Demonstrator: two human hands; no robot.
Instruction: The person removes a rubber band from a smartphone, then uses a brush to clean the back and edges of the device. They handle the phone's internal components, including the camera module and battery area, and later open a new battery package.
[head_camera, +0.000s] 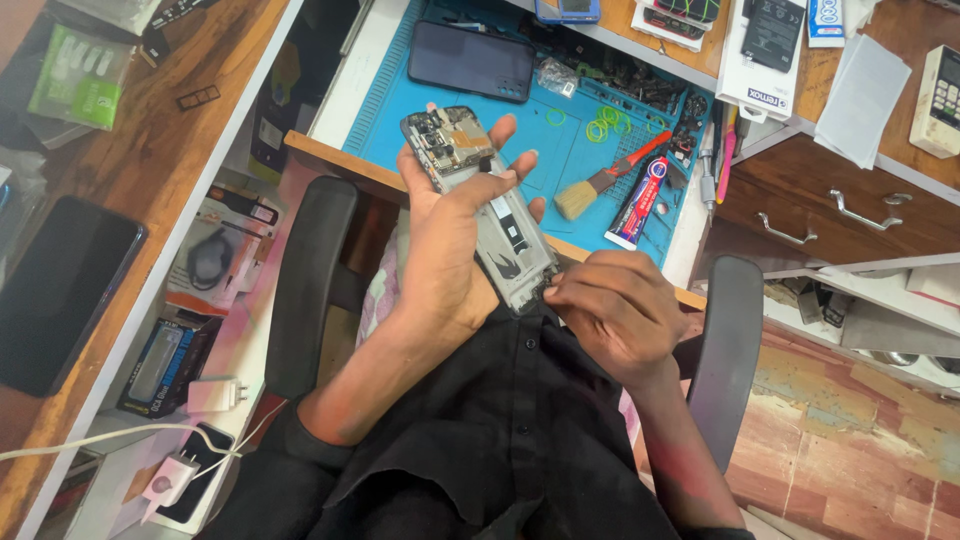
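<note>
Here, at the middle of the frame, my left hand (450, 240) wraps the opened phone (478, 205), thumb across its bare insides, fingers spread behind its back. My right hand (610, 310) curls just below, fingertips (556, 292) pressed together at the phone's lower corner. Above lie the blue mat (560, 150), a brush (605, 180) and a glue tube (640, 200).

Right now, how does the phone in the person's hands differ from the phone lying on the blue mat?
The held phone is opened, its inner parts bare; the phone on the mat shows a smooth, dark, closed face. The held phone is gripped by the left hand, the right hand at its lower end; the phone on the mat lies flat, untouched. Both are slim rectangles.
</note>
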